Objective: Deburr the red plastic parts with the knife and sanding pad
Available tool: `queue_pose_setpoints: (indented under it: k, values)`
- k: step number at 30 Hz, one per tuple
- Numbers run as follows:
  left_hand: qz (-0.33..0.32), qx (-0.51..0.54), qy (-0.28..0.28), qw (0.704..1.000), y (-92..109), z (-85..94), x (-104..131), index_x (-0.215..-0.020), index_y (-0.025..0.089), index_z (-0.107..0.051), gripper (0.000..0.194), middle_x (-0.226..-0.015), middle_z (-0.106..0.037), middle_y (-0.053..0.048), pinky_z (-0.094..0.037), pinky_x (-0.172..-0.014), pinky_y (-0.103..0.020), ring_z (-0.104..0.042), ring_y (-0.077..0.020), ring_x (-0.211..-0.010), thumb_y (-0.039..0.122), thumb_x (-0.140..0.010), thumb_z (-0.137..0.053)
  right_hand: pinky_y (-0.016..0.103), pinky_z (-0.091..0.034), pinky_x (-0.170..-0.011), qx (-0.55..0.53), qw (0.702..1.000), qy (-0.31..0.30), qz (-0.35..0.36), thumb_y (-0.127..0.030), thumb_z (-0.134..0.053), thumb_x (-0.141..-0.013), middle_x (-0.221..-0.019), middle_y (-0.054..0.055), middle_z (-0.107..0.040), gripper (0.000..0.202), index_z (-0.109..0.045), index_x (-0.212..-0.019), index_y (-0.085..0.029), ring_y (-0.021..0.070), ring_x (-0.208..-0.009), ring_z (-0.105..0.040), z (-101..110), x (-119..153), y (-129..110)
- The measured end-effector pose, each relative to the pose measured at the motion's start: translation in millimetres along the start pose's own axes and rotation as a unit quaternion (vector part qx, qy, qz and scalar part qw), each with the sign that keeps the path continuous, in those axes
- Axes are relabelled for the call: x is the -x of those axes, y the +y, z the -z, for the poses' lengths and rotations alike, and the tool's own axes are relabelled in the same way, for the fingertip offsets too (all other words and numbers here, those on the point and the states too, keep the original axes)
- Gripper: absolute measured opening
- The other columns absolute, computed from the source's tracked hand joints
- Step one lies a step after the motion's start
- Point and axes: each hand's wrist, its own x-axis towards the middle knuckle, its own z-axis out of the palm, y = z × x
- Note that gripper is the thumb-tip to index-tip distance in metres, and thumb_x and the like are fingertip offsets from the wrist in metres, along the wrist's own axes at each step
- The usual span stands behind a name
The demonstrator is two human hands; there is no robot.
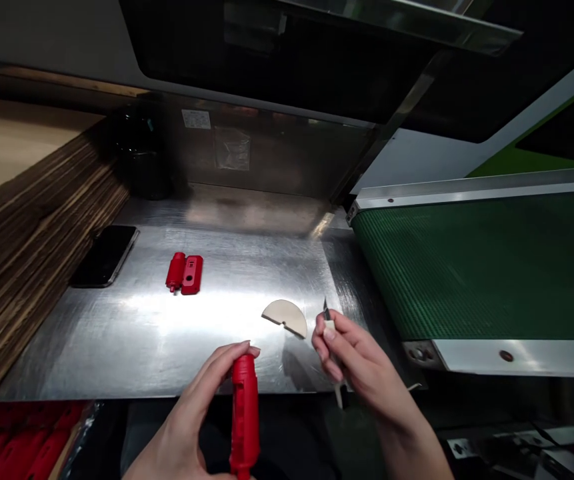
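I see the red plastic part upright over the desk edge, my left hand fingers closed around it, right hand pinching a small blade; a slip could nick my fingertips

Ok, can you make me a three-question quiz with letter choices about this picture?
1. Where does the phone lie?
A. on the green belt
B. on the metal table beside the cardboard stack
C. in a hand

2. What colour is the part in the left hand?
A. red
B. blue
C. yellow

3. What is the right hand doing?
A. resting flat
B. holding a small knife
C. touching the phone

Answers: B, the phone sits on the metal table by the cardboard stack; A, the red part is plainly red; B, fingers grip the small knife.
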Motion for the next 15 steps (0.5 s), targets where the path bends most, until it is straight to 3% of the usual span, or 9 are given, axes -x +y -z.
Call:
queue_pose_setpoints:
  k: [4, 8, 12, 15]
  values:
    - [-0.055, -0.013, -0.001, 0.998, 8.8, -1.1, -4.9, -0.161, 0.048, -0.035, 0.106, -0.162, -0.053, -0.005, -0.04, -0.126, -0.051, -0.05, -0.0379, -0.15, 0.028, -0.074, -0.093, 0.013, -0.031, -0.045, -0.256, 0.961, -0.101, -0.035, -0.04, -0.067, -0.106, -0.069, -0.009, -0.047, 0.027, -0.057, -0.093, -0.019, 0.001, -0.045, -0.026, -28.4, 6.6, -0.7]
    - [-0.079, -0.007, -0.002, 0.997, 14.8, -2.4, -3.6, -0.161, 0.041, -0.039, 0.109, -0.155, -0.057, -0.012, -0.042, -0.123, -0.054, -0.059, -0.0402, -0.14, 0.044, -0.068, -0.097, 0.007, -0.027, -0.036, -0.431, 0.876, -0.215, -0.027, -0.043, -0.071, -0.105, -0.061, -0.013, -0.042, 0.035, -0.052, -0.088, -0.02, -0.0018, -0.036, -0.013, -42.0, 3.4, 11.3]
    - [-0.08, -0.009, 0.002, 0.997, 16.7, -0.8, 1.9, -0.16, 0.037, -0.042, 0.117, -0.152, -0.059, -0.014, -0.044, -0.122, -0.055, -0.057, -0.0436, -0.141, 0.052, -0.06, -0.101, 0.006, -0.03, -0.032, -0.514, 0.805, -0.298, 0.003, -0.04, -0.073, -0.104, -0.055, -0.014, -0.044, 0.039, -0.047, -0.082, -0.021, -0.0028, -0.03, -0.014, -52.1, 2.9, 20.9]
    - [-0.06, -0.024, 0.003, 0.998, 17.7, 1.5, 4.6, -0.158, 0.038, -0.047, 0.107, -0.151, -0.061, -0.011, -0.049, -0.119, -0.052, -0.061, -0.042, -0.137, 0.055, -0.065, -0.097, 0.007, -0.031, -0.031, -0.518, 0.793, -0.32, 0.003, -0.039, -0.073, -0.104, -0.052, -0.013, -0.046, 0.041, -0.045, -0.078, -0.022, -0.0025, -0.028, -0.017, -57.5, 5.4, 22.4]
